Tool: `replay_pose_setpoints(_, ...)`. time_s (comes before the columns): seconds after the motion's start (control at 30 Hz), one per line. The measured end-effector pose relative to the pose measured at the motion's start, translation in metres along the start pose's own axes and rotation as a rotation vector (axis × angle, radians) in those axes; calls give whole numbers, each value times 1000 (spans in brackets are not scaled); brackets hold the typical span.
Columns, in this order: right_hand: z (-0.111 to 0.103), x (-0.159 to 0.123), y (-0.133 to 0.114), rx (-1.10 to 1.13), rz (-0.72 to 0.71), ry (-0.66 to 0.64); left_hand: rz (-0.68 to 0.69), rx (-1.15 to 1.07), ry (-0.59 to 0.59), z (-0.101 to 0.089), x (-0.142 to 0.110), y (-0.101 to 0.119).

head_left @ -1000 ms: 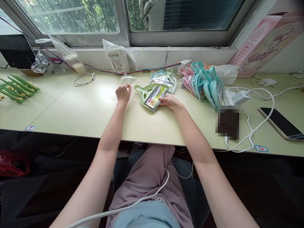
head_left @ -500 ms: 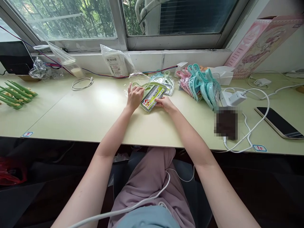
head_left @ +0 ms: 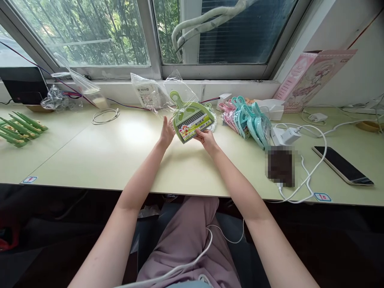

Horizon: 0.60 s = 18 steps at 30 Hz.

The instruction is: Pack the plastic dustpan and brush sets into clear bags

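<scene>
A green dustpan [head_left: 180, 116] and brush set with a dark-bristled brush and a printed label card [head_left: 192, 130] is raised just above the table, handle pointing up. Loose clear plastic wrap [head_left: 181, 82] stands up around its handle. My right hand [head_left: 206, 140] pinches the set's lower right edge, thumb on the label side. At the set's left edge is my left hand [head_left: 167, 132], fingers stretched and apart; some are hidden behind the pan. Behind the set, partly covered, lies another wrapped piece [head_left: 212, 116].
Pink and teal dustpan sets [head_left: 247, 118] are heaped to the right. Beyond them are a white charger [head_left: 289, 136], looping cables and a phone [head_left: 342, 165]. Green stick-like pieces [head_left: 22, 128] lie far left. A coiled cable [head_left: 105, 116] and a clear bag [head_left: 147, 93] are near the window.
The green set has been tilted upright, so its handle now points up and its label faces me. My left hand has let go of the handle area and lowered. The view has tipped upward.
</scene>
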State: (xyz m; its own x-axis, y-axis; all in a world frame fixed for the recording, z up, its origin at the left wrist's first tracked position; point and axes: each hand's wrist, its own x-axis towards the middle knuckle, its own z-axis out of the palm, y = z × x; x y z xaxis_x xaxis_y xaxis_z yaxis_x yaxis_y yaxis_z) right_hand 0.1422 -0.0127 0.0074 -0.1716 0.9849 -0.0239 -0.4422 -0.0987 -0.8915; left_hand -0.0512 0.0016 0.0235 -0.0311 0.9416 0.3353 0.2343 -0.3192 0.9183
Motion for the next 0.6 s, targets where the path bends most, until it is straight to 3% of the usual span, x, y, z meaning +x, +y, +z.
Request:
replay_pose_setpoints(0.1, 2, 1, -1, 41, -39, 27, -26, -271, -165, 15, -7, 2)
replay_pose_setpoints(0.2, -1, 2, -5, 50, -68, 75, -65, -375, -216, 23, -8, -2)
replay_pose_setpoints(0.33, -5, 4, -8, 67, -90, 139, -60, -301, -152, 20, -3, -13)
replay_pose_setpoints(0.5, -8, 5, -7, 160, -71, 168, 103, -233, -92, 16, -2, -13)
replay_pose_setpoints(0.6, -8, 6, -7, 159, -54, 131, 116, -125, 51, 16, -6, -9)
